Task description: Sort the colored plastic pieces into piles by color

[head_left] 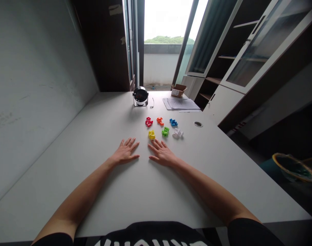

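Note:
My left hand and my right hand lie flat on the white table, palms down, fingers spread, holding nothing. Just beyond my right fingertips sits a yellow puzzle piece. Next to it are a green piece and a white piece. A farther row holds a red piece, an orange piece and a blue piece. Neither hand touches any piece.
A small round black and silver device stands at the table's far end, beside a stack of papers and a small cardboard box. A cable hole sits near the right edge. A cabinet with glass doors stands to the right.

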Motion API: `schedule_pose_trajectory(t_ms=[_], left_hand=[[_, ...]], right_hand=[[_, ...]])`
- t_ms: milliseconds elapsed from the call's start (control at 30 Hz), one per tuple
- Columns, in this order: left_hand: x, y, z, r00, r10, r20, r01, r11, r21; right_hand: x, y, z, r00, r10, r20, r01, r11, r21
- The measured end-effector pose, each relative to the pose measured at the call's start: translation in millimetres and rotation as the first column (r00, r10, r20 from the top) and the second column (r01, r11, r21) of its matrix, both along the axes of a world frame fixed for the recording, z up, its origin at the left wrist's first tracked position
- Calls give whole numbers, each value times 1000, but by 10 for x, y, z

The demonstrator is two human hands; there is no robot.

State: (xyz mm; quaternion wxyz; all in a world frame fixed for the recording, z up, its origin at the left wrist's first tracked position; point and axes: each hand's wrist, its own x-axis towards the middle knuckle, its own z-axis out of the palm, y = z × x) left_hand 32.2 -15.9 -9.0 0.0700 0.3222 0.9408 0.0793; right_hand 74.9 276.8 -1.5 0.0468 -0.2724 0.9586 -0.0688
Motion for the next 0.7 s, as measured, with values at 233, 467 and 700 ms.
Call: schedule_pose_trajectory(t_ms=[233,467,700], left_hand=[[3,6,-5,1000,5,0,-5,1000,-2],[42,20,43,999,25,-27,-24,1000,19],[0,-4,108,999,34,-1,-34,997,73]], right_hand=[[0,-3,-10,1000,-1,-1,1,1000,-8],[12,1,8,1000,-2,-1,2,1000,-11],[-13,1,88,1000,-3,-22,0,994,-110]])
